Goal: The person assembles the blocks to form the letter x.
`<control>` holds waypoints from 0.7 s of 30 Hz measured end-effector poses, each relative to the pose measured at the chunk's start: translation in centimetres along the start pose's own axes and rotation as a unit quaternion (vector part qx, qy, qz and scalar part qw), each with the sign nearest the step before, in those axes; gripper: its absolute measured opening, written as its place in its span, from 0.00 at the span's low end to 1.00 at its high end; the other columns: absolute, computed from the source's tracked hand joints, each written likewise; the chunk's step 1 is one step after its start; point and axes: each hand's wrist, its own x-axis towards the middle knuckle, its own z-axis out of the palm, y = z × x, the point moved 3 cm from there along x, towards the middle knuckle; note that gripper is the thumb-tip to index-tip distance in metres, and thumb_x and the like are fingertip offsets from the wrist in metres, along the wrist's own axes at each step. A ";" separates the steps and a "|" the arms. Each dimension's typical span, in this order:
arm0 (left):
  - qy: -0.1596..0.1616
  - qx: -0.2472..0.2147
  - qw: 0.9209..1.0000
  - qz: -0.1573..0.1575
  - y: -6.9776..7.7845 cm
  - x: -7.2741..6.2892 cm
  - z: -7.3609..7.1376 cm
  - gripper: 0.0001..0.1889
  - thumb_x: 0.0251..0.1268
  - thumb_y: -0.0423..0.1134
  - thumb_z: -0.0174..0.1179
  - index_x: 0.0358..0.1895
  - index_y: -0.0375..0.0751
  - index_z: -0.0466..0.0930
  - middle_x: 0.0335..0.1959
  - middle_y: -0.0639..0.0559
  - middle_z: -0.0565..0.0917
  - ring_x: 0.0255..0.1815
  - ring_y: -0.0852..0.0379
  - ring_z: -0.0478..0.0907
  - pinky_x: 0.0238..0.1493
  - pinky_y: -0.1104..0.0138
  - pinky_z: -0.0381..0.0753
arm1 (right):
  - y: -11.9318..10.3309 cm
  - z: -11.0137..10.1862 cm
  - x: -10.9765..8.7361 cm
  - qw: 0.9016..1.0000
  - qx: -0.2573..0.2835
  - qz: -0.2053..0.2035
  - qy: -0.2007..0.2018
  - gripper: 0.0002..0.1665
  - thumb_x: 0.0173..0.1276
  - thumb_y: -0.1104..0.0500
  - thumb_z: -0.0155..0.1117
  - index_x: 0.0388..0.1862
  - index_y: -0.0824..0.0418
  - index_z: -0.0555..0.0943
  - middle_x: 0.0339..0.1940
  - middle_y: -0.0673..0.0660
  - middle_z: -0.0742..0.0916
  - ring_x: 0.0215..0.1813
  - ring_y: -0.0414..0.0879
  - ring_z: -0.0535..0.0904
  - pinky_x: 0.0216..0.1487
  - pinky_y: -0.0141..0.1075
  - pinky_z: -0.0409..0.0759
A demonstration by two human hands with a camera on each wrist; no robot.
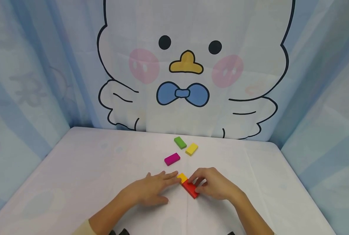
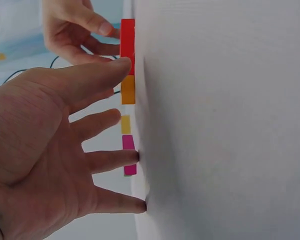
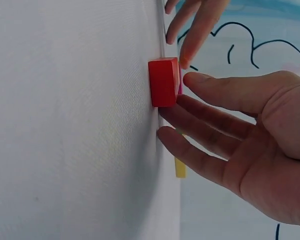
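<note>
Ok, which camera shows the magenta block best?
The head view: the magenta block lies uncovered there. The left wrist view shows it partly hidden by the left hand; the right wrist view shows only a sliver beyond the red block.

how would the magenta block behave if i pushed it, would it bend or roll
The magenta block looks stiff, judging by its straight edges and flat faces. Lying flat on the table, it would probably slide rather than roll or tip. It is small beside the left hand, so likely light, though its material isn't certain.
</note>
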 end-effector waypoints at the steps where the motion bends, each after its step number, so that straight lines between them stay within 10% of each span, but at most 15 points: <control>1: 0.001 -0.003 1.000 -0.003 0.0 0.0 -0.1 0.38 0.66 0.50 0.71 0.79 0.70 0.65 0.84 0.63 0.60 0.83 0.43 0.60 0.73 0.27 0.59 | 0.0 0.0 0.0 1.000 -0.001 -0.003 0.002 0.16 0.67 0.69 0.71 0.51 0.56 0.89 0.48 0.49 0.90 0.48 0.47 0.87 0.49 0.33 0.86; 12: 0.030 0.008 0.999 -0.009 -0.8 0.1 -1.0 0.31 0.66 0.49 0.71 0.72 0.63 0.75 0.68 0.56 0.79 0.67 0.53 0.77 0.69 0.46 0.78 | 0.1 0.2 -0.2 0.998 -0.024 -0.017 -0.062 0.30 0.72 0.66 0.66 0.70 0.46 0.81 0.79 0.45 0.75 0.80 0.52 0.69 0.76 0.59 0.70; 21: 0.026 0.014 1.000 0.000 -1.1 0.0 -1.3 0.29 0.67 0.48 0.71 0.71 0.61 0.77 0.67 0.56 0.80 0.68 0.53 0.77 0.67 0.50 0.81 | 0.5 0.7 -0.4 0.994 -0.023 -0.041 -0.098 0.36 0.77 0.67 0.59 0.79 0.42 0.71 0.83 0.42 0.68 0.86 0.56 0.57 0.79 0.62 0.61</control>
